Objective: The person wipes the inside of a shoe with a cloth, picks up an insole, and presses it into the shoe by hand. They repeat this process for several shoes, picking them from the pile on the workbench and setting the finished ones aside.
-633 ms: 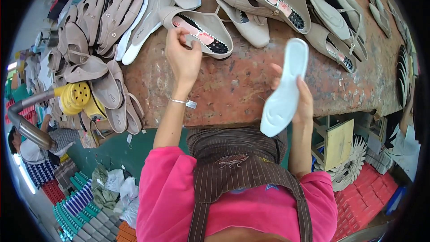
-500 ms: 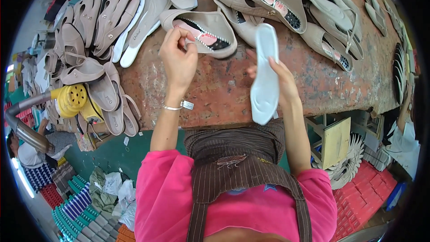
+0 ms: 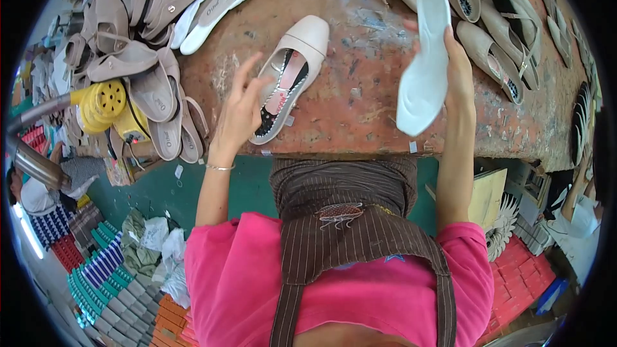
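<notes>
A white, foot-shaped insole [image 3: 424, 67] is held upright in my right hand [image 3: 459, 67], above the right part of the worn table. The thumb is on its near side, and the fingers are partly hidden behind it. Left of it, a beige flat shoe [image 3: 313, 37] lies on the table, toe pointing away and heel by the front edge. Its open top shows a pink and black patterned inside with a pale stitched rim. My left hand [image 3: 241, 109] is at the shoe's left side with fingers spread, the fingertips overlapping its edge. Nothing is gripped in it.
Beige shoes [image 3: 157, 93] crowd the table's left side, beside a yellow round-headed device [image 3: 103, 106] on a grey pipe. Pale soles [image 3: 222, 3] lie behind them. More beige shoes [image 3: 491, 58] are heaped at the far right. The table's front edge [image 3: 347, 154] runs close to my apron.
The beige shoe has turned so its toe points away, and the left hand's fingers have spread beside it. My right hand has carried the insole rightward. The view has shifted.
</notes>
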Demonstrator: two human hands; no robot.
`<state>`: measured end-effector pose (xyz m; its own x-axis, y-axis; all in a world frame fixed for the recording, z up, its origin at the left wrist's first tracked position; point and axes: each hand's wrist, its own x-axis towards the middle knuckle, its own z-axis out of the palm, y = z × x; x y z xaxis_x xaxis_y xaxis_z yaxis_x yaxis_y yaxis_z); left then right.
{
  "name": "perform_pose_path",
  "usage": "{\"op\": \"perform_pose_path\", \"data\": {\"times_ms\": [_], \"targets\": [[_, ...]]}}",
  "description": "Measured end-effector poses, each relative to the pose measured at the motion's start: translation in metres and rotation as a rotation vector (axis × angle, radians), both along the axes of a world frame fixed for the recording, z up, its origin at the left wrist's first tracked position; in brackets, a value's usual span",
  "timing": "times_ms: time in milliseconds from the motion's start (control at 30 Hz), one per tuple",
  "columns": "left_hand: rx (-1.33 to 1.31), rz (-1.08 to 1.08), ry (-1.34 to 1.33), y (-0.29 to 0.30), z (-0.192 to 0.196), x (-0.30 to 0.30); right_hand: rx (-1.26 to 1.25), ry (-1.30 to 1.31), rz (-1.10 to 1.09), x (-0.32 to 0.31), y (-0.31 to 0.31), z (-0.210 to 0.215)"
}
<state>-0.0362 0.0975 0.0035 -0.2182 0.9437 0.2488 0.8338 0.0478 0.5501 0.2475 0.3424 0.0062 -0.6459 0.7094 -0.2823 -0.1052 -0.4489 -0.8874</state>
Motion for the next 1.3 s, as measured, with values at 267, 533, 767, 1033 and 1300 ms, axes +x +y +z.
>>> {"op": "perform_pose_path", "data": {"times_ms": [267, 533, 767, 1033, 1300], "targets": [[-0.081, 0.249, -0.183, 0.008, -0.02, -0.003, 0.905, -0.606, -0.003, 0.022, -0.073, 0.034], [0.077, 0.004, -0.209, 0.036, -0.023, 0.032, 1.408, -0.478, 0.368, -0.018, -0.115, 0.012], [-0.009, 0.494, -0.542, -0.037, -0.034, 0.049, 1.286, -0.409, 0.308, -0.057, -0.13, -0.013], [0.002, 0.475, -0.678, -0.039, -0.046, 0.047, 1.117, -0.373, 0.273, -0.086, -0.148, -0.027], [0.007, 0.602, -0.733, -0.03, -0.053, 0.044, 1.089, -0.393, 0.321, -0.095, -0.152, -0.029]]}}
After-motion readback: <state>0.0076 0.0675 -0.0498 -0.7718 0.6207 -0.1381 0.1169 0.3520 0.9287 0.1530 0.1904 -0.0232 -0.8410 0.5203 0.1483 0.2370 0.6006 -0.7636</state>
